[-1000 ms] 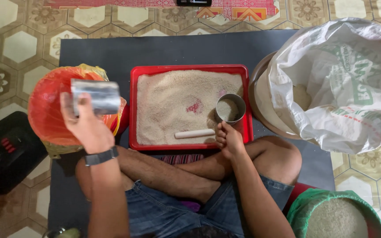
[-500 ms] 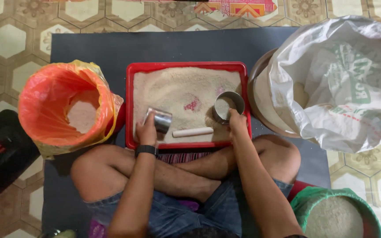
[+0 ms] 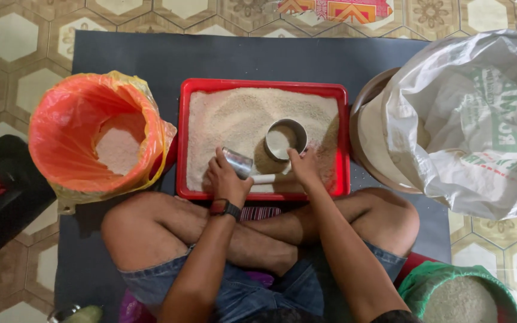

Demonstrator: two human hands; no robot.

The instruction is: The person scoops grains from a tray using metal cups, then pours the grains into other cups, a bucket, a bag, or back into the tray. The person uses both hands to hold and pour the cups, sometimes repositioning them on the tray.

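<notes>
Fingers: left hand (image 3: 225, 179) clamps tilted metal cup (image 3: 237, 162), mouth right | right hand (image 3: 304, 167) grips upright tin (image 3: 285, 139) | red tray (image 3: 262, 84)

only real package here is the big white woven sack (image 3: 474, 119) with green and red print, slumped open on the right over a round tub, plus an orange plastic bag (image 3: 91, 137) lining a bucket on the left
</notes>
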